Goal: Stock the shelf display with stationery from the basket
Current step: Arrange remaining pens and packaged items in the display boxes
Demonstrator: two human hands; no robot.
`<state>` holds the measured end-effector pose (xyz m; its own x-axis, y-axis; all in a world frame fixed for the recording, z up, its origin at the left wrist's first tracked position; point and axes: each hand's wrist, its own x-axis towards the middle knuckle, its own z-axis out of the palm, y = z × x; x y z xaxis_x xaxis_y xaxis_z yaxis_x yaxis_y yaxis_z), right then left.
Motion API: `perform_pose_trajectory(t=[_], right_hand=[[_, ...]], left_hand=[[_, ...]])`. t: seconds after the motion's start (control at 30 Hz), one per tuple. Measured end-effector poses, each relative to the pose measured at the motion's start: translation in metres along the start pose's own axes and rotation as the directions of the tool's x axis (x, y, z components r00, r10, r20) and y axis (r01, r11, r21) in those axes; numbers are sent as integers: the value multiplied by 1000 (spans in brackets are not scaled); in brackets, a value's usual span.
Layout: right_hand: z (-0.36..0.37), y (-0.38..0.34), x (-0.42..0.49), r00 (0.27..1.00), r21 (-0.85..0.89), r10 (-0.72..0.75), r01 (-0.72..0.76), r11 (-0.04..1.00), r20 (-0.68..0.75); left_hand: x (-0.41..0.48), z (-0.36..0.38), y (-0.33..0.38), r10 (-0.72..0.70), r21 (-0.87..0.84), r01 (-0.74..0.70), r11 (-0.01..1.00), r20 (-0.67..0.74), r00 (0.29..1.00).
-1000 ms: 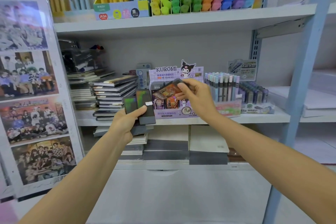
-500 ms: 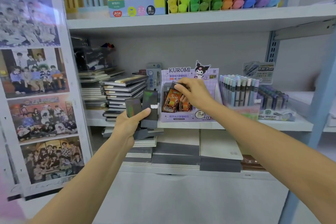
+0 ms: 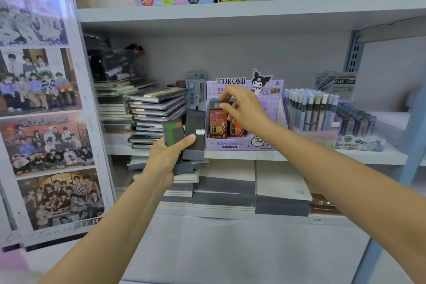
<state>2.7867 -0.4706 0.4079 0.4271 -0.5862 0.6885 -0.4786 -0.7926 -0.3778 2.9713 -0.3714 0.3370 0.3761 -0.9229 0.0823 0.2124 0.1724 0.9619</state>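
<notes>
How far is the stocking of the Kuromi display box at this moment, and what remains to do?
Done: orange-fronted packs stand in the Kuromi box. In hand: the right hand pinches the top of the leftmost pack, apparently seating it. Left: the left hand holds several dark packs not yet shelved. Whatever stock waits outside the picture cannot be judged.

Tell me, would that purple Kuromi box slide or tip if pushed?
Probably light: the Kuromi box looks like thin printed cardboard, so a push would likely slide it along the smooth shelf. Its tall header card might make it tip backward. Packs standing inside probably steady it.
</notes>
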Motion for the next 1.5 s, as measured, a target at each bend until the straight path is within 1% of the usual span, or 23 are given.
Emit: perform_pose_trajectory(t=[0.13, 0.2, 0.3, 0.43, 0.47, 0.5, 0.57, 0.6, 0.67, 0.7, 0.73, 0.77, 0.87, 0.93, 1.03, 1.07, 1.1, 1.17, 1.23, 1.3, 1.4, 1.5], right_hand=[[4, 6, -6, 997, 24, 9, -7, 1000, -82], [2, 7, -7, 996, 40, 22, -19, 999, -86], [-4, 4, -4, 999, 21, 38, -37, 999, -30], [-16, -5, -6, 995, -95, 39, -30, 995, 91], [-20, -7, -10, 995, -92, 39, -31, 995, 94], [-23, -9, -17, 996, -55, 33, -28, 998, 78], [-29, -11, -36, 999, 73, -39, 37, 997, 38], [-32, -12, -47, 993, 131, -107, 100, 986, 53], [-32, -14, -71, 959, 201, -234, 201, 959, 158], [-30, -14, -81, 940, 200, -270, 228, 953, 211], [-28, -14, -87, 931, 188, -283, 243, 952, 232], [-28, -13, -92, 936, 179, -279, 243, 953, 215], [-34, -13, -99, 965, 190, -253, 236, 953, 71], [-39, -14, -100, 960, 172, -279, 274, 946, 4], [-44, -13, -101, 939, 127, -321, 336, 933, -124], [-45, -12, -100, 932, 119, -308, 334, 935, -190], [-46, -11, -99, 930, 129, -265, 305, 944, -256], [-50, -9, -96, 938, 231, -111, 194, 953, -330], [-53, -7, -94, 947, 383, 50, 80, 920, -317], [-56, -6, -91, 945, 493, 152, 12, 870, -290], [-56, -6, -90, 940, 563, 218, -33, 826, -264], [-55, -8, -88, 941, 651, 278, -91, 753, -191]], left_hand=[[-1, 2, -1, -1, -4, 1, 1000, -4, 1000], [-2, 3, -1, 1, -3, -1, 1000, -3, 1000], [-6, 8, 0, 4, 7, -4, 1000, -3, 1000], [-15, 15, 3, 0, 15, 0, 1000, -1, 1000], [-17, 17, 4, 1, 13, -1, 1000, -2, 1000], [-19, 18, 6, 0, 11, 0, 1000, -4, 1000], [-24, 22, 8, -6, 9, 6, 1000, -4, 1000], [-26, 25, 10, -14, 8, 14, 1000, -1, 1000], [-32, 34, 12, -33, 7, 33, 999, 16, 999], [-35, 39, 13, -40, 11, 40, 999, 36, 999], [-37, 44, 13, -48, 16, 47, 999, 64, 997], [-40, 50, 14, -59, 17, 58, 998, 92, 994], [-46, 62, 16, -106, -9, 108, 994, 118, 987], [-49, 68, 17, -136, -27, 141, 990, 121, 983], [-55, 74, 17, -157, -129, 184, 975, 196, 968], [-56, 76, 17, -155, -147, 191, 971, 225, 962], [-58, 76, 17, -148, -146, 186, 972, 242, 959], [-58, 76, 15, -94, -83, 115, 990, 224, 970], [-58, 74, 13, -25, 20, 22, 1000, 175, 984], [-57, 70, 12, 9, 79, -20, 997, 137, 991], [-56, 66, 11, 27, 86, -39, 996, 145, 989], [-54, 66, 9, 54, 93, -68, 993, 149, 987]])
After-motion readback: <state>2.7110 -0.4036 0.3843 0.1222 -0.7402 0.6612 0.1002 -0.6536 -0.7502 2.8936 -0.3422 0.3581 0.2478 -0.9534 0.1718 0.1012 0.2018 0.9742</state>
